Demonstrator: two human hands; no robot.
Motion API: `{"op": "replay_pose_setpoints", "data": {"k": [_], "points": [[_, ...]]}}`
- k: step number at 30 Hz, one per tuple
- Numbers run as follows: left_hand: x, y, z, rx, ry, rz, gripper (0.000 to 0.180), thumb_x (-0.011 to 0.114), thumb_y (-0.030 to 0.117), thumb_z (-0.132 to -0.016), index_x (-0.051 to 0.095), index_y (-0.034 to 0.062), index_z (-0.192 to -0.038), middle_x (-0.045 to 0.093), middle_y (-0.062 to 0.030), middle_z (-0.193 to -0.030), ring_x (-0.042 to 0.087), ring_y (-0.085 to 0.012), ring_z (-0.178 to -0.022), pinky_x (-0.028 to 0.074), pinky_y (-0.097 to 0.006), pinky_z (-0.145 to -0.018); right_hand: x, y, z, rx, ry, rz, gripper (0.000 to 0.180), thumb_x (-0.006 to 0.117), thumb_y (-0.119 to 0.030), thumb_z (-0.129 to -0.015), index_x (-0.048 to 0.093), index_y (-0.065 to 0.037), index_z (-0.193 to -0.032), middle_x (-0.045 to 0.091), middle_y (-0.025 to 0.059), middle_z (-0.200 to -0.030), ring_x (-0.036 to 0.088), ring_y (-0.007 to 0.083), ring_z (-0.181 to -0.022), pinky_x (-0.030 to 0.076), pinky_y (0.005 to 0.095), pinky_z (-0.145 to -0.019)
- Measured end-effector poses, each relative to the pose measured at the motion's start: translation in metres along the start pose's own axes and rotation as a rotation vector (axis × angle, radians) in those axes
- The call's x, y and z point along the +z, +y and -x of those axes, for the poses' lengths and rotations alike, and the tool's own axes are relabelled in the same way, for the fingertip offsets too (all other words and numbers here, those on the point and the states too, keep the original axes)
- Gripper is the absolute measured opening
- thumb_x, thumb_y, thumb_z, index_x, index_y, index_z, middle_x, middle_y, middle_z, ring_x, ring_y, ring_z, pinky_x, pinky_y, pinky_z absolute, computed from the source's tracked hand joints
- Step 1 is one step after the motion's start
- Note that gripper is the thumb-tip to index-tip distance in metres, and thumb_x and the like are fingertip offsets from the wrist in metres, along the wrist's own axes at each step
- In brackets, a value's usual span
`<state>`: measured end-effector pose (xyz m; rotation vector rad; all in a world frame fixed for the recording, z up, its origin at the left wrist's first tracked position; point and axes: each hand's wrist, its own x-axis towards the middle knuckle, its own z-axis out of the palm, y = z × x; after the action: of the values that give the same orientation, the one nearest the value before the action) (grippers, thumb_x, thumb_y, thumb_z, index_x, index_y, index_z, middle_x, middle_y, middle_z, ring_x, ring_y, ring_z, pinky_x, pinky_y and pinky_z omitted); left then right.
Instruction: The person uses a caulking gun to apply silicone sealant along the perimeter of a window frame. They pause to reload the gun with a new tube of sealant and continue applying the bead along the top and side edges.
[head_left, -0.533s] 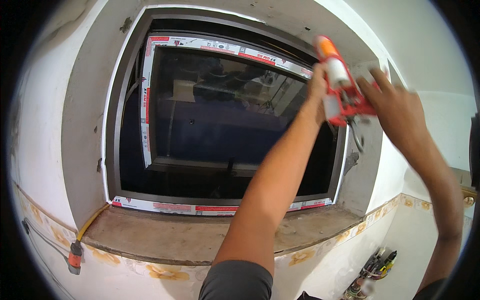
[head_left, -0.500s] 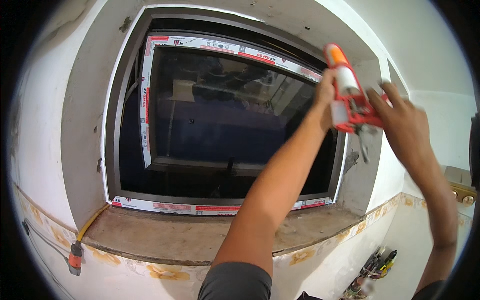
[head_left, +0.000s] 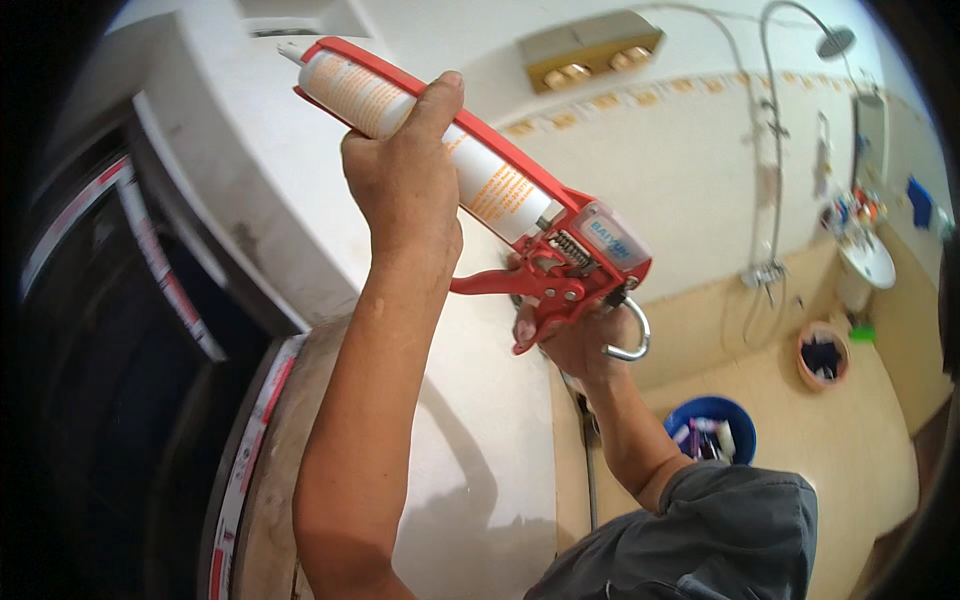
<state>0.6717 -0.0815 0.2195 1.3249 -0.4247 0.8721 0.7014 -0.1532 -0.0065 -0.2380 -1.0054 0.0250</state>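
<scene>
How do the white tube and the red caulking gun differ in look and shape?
The tube is white with orange print; the caulking gun is mostly red with a metal hook. The tube is a smooth cylinder; the caulking gun is a long frame with levers. Both slant up toward the left, and the left hand clasps them.

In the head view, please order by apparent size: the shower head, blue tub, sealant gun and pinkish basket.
1. Sealant gun, nearest to the camera
2. Blue tub
3. Pinkish basket
4. Shower head
</scene>
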Motion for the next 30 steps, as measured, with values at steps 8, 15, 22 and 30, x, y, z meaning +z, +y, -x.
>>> {"op": "replay_pose_setpoints", "data": {"k": [8,15,22,30], "points": [[0.045,-0.126,0.038,-0.223,-0.079,0.003,0.042,0.081,0.024,-0.095,0.059,-0.0010,-0.120,0.065,-0.0076,-0.106,0.068,-0.0181,-0.092,0.058,-0.035,-0.083,-0.064,-0.067,0.063,0.150,0.137,0.171,0.090,0.090,-0.043,-0.082,0.047,-0.003,-0.151,0.060,0.0200,-0.144,0.074,0.0288,-0.091,0.063,0.0395,-0.077],[-0.001,-0.152,0.128,0.165,-0.388,-0.661,0.053,0.089,0.028,-0.086,0.062,0.0035,-0.125,0.067,-0.0120,-0.120,0.065,-0.0231,-0.105,0.052,-0.033,-0.084,-0.088,-0.071,0.091,0.122,0.491,0.419,0.058,0.084,-0.019,-0.089,0.060,-0.007,-0.140,0.071,0.0074,-0.112,0.066,0.0124,-0.087,0.058,0.0295,-0.073],[-0.006,-0.154,0.221,0.685,-0.759,-1.046,0.045,0.082,0.039,-0.089,0.068,0.0098,-0.121,0.066,-0.0078,-0.111,0.063,-0.0273,-0.099,0.044,-0.047,-0.097,-0.133,-0.025,0.047,-0.154,0.580,0.409,0.102,0.083,-0.002,-0.087,0.022,-0.012,-0.168,0.062,0.0083,-0.123,0.063,0.0158,-0.095,0.055,0.0273,-0.081],[-0.062,-0.177,0.225,0.578,-0.633,-1.089,0.046,0.085,0.037,-0.086,0.065,0.0112,-0.118,0.071,-0.0070,-0.107,0.066,-0.0214,-0.079,0.048,-0.040,-0.079,-0.124,0.009,0.015,-0.139,0.494,0.634,0.122,0.085,0.003,-0.083,0.000,-0.010,-0.170,0.057,0.0144,-0.138,0.064,0.0196,-0.098,0.055,0.0341,-0.089]]}}
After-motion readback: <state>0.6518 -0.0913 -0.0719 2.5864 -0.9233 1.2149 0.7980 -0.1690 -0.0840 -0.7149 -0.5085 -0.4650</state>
